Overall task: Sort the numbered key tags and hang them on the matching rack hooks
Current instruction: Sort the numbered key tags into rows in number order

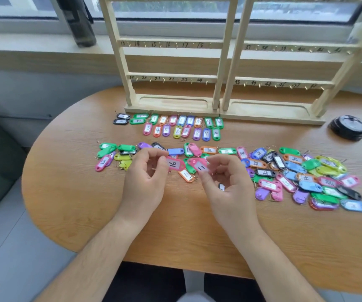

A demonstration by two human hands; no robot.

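Fingers (156, 151) of your left hand (145, 179) pinched pink tag 16 (175, 164), and your right hand (227, 188) pinched pink tag 11 (200, 166). Both were held label-up over the loose tags (293, 164) on the surface (175, 225), likely for reading their numbers.

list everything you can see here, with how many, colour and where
table: one, brown wood, rounded, under everything
left rack: one, pale wood, back of table, numbered hooks
right rack: one, pale wood, beside the left rack
sorted tags: about twenty, mixed colours, two rows in front of the left rack
loose tags: dozens, mixed colours, spread across the middle and right of the table
tag 16: one, pink, in the left hand
tag 11: one, pink, in the right hand
bottle: one, dark, on the window sill, left
round base: one, black, right edge of table
left hand: pinches tag 16
right hand: pinches tag 11
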